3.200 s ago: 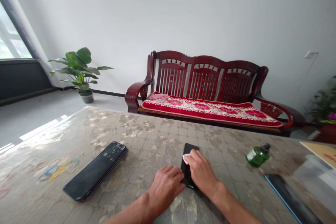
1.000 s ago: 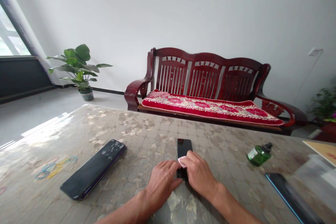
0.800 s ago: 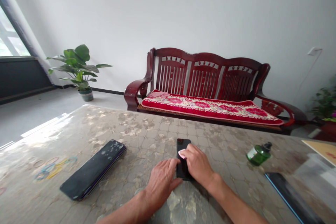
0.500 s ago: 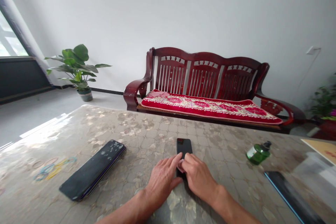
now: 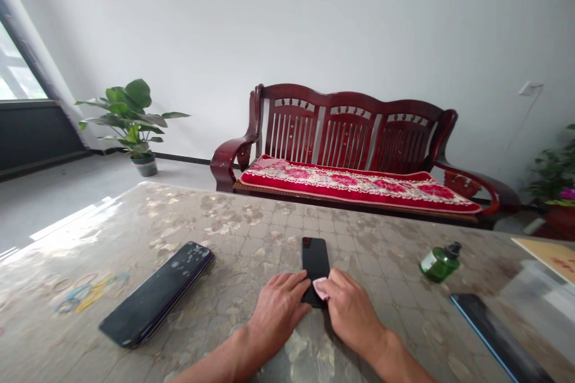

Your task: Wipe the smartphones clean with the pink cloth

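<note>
- The glossy black rectangular phone (image 5: pixel 315 257) lies flat, screen up, on the beige, floral-patterned tabletop (image 5: pixel 251 239), its lower part between the two hands.
- The left hand (image 5: pixel 281 305) is palm down, its fingers extended side by side and the thumb spread away from them; the fingertips rest at the phone's left edge.
- The right hand (image 5: pixel 353 308) is curled, pinching a small pale-pink folded cloth (image 5: pixel 320 288) between thumb and fingers — the cloth lies against the lower half of the screen.
- To the left, well apart from the hands, a thick black round-cornered slab with layered, purplish edges (image 5: pixel 157 293) lies slantwise, whitish spots at its far end.
- Beyond it, further left, thin blue, yellow and reddish rubber bands (image 5: pixel 92 293) lie loosely in a cluster.
- To the right, a squat green transparent bottle with a black top (image 5: pixel 440 263) stands near a black phone with a bright blue edge (image 5: pixel 501 335).
- Behind the tabletop is a dark-red polished wooden bench (image 5: pixel 350 131) — a red floral seat cover (image 5: pixel 359 185) runs along its seat.
</note>
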Motion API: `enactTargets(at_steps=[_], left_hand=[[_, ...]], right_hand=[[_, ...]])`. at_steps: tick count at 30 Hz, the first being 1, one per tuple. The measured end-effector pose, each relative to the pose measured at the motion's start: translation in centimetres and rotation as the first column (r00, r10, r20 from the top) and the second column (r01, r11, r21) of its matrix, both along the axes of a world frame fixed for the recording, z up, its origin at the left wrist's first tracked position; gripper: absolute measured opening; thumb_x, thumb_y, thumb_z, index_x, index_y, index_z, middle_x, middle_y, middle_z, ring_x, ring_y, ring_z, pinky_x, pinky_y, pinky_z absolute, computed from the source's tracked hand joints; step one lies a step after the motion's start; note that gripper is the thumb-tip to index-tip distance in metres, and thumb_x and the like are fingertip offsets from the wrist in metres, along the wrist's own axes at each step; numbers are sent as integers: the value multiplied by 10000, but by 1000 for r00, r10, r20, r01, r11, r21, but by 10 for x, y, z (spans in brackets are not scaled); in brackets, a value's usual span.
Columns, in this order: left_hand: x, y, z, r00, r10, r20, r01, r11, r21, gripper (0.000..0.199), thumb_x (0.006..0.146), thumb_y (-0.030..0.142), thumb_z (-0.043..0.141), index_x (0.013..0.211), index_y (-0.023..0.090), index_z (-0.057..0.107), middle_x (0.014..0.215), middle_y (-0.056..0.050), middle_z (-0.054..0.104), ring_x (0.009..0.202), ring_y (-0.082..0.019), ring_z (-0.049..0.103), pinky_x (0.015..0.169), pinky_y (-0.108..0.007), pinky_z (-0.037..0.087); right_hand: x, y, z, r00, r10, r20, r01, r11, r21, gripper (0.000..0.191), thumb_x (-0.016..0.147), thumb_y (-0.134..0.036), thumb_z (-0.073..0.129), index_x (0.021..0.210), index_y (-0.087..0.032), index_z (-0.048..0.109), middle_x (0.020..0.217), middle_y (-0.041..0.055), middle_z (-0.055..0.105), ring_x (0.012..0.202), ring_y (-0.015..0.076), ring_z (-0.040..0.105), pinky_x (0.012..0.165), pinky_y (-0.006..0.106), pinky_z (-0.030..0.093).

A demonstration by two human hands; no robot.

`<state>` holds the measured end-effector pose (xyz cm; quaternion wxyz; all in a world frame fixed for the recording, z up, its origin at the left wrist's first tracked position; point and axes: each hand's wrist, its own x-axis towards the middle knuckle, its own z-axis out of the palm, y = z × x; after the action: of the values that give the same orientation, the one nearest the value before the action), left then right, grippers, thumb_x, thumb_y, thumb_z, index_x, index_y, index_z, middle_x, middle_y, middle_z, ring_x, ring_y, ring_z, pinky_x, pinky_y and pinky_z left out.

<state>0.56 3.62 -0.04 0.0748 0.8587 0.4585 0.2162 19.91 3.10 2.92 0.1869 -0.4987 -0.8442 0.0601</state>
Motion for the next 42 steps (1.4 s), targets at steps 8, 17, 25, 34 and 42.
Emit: enactTargets(at_steps=[8, 17, 25, 34, 42], left_hand=[[-2, -1, 2, 1000, 18, -17, -18, 1000, 18, 396, 860, 257, 685, 1247, 224, 608, 1344, -90, 602, 1152, -260, 609, 991, -407, 497], [5, -4, 8, 991, 49, -125, -49, 999, 3, 641, 774, 457, 777, 1313, 193, 553, 1390, -148, 556, 1203, -310, 572, 1026, -449, 455], [49, -12, 28, 926, 234, -295, -240, 971, 18, 757, 730, 565, 775, 1325, 168, 529, 1239, -192, 615, 1060, -342, 628, 882, -431, 509], [84, -9, 29, 838, 347, -420, -332, 937, 111, 534, 886, 441, 661, 1251, 57, 590, 982, -232, 665, 881, -335, 660, 699, -357, 509], [56, -11, 35, 903, 241, -355, -241, 970, 45, 289, 935, 177, 522, 1199, 113, 618, 1036, -182, 687, 870, -274, 701, 671, -314, 551]], right_hand=[[5, 12, -6, 904, -145, -402, 98, 986, -135, 286, 901, -183, 476, 990, -264, 736, 870, 27, 645, 822, 155, 619, 733, 237, 454], [3, 24, -19, 670, -236, -704, 120, 970, -212, 224, 821, -347, 596, 889, -209, 760, 854, 56, 685, 812, 199, 630, 752, 292, 479], [7, 28, -21, 334, -413, -847, 22, 902, -431, 346, 634, -396, 733, 887, -161, 757, 854, 63, 747, 832, 245, 654, 794, 348, 502], [10, 29, -25, 113, -498, -860, -113, 853, -510, 369, 555, -345, 780, 872, -160, 741, 830, 40, 740, 799, 208, 658, 793, 326, 515], [4, 24, -25, 156, -426, -891, -131, 886, -446, 355, 647, -393, 755, 924, -174, 727, 900, 47, 725, 814, 205, 649, 763, 325, 532]])
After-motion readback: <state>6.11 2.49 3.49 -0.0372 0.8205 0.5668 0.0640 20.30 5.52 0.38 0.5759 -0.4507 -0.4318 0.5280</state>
